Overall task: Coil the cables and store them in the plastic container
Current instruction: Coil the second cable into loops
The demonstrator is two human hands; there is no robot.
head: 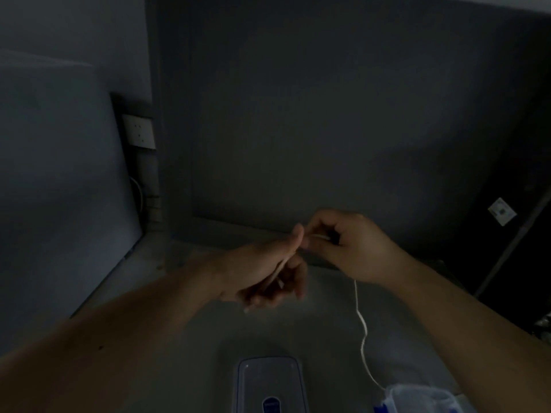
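The scene is dim. A thin white cable (362, 329) runs between both hands above the grey surface. My left hand (265, 272) holds a stretch of it across the palm, fingers curled around it. My right hand (351, 245) pinches the cable close to the left fingertips. From under the right wrist the cable hangs down in a loose wave toward the clear plastic container (423, 397) at the bottom right. The container's flat lid (269, 383), clear with a blue label, lies at the bottom centre.
A grey surface (185, 338) spreads under my hands, bounded by a dark back wall and a pale panel on the left. A wall socket (138, 131) sits in the left corner. A small white tag (502, 210) hangs at the right.
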